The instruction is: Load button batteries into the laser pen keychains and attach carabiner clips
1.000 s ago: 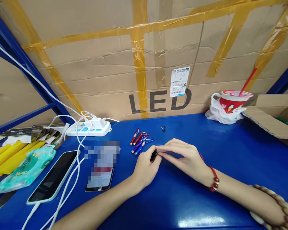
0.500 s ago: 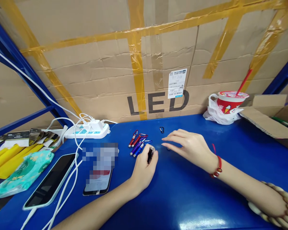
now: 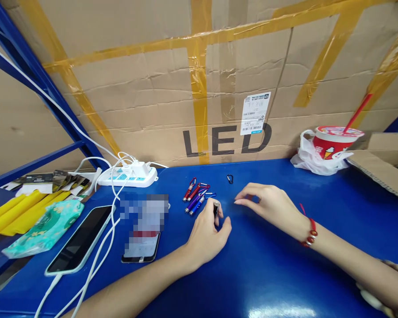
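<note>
Fingers bent above the blue table (image 3: 272,274): those of the right hand (image 3: 273,205) nearly pinched, any hold impossible to tell; the left hand's (image 3: 207,236), beside coloured tubes (image 3: 195,203), curled around a dark cylinder (image 3: 216,209). Beyond lay a carabiner (image 3: 230,179).

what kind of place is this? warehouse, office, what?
Looks like a work spot in a storeroom or packing area, though I can't be sure: a blue metal frame around a blue table, backed by a large taped carton printed "LED" with a stuck-on label.
</note>
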`<state>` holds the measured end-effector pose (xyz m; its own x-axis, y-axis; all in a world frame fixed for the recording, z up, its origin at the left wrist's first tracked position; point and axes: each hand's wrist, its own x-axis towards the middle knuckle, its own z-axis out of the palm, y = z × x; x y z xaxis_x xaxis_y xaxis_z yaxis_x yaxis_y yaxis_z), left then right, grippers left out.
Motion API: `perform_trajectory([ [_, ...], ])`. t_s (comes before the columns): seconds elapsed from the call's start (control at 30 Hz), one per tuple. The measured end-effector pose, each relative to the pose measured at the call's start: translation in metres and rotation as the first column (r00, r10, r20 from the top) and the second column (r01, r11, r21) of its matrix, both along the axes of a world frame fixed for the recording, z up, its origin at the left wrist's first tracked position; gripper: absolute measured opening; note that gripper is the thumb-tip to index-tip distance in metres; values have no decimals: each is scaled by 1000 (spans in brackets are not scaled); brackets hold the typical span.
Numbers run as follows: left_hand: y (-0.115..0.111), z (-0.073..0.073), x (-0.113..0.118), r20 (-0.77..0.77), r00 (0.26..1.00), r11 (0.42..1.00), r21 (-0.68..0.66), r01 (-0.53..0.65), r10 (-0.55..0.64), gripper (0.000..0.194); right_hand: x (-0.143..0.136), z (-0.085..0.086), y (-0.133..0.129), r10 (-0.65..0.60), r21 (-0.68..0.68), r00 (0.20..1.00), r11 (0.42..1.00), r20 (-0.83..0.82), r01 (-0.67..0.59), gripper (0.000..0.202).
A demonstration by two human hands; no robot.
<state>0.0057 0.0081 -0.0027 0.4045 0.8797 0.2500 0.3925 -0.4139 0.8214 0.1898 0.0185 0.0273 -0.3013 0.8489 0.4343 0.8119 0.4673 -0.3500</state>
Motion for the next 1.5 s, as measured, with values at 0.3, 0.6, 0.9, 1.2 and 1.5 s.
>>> perform_trajectory([
  [0.3, -2, 2, -3, -82, 994, 992, 95, 86, -78, 9, -19, 7, -15, 57, -120, 844, 983, -533, -142, 18],
  [0.6, -2, -3, -3, -112, 986, 973, 183, 142, -123, 17, -18, 8, -15, 72, -162, 872, 972, -484, -170, 10],
  [0.9, -2, -8, -4, -77, 985, 934, 313, 170, -153, 20, -6, 8, -8, 82, -364, 855, 881, -512, -302, 14],
  [1.2, 1, -11, -6, -63, 988, 915, 374, 154, -141, 25, -14, -3, -9, -183, -629, 726, 662, -663, -408, 32],
  [1.5, 1, -3, -3, 34, 998, 961, 272, 48, -60, 22, -20, 1, -14, -131, -528, 704, 759, -698, -381, 35],
])
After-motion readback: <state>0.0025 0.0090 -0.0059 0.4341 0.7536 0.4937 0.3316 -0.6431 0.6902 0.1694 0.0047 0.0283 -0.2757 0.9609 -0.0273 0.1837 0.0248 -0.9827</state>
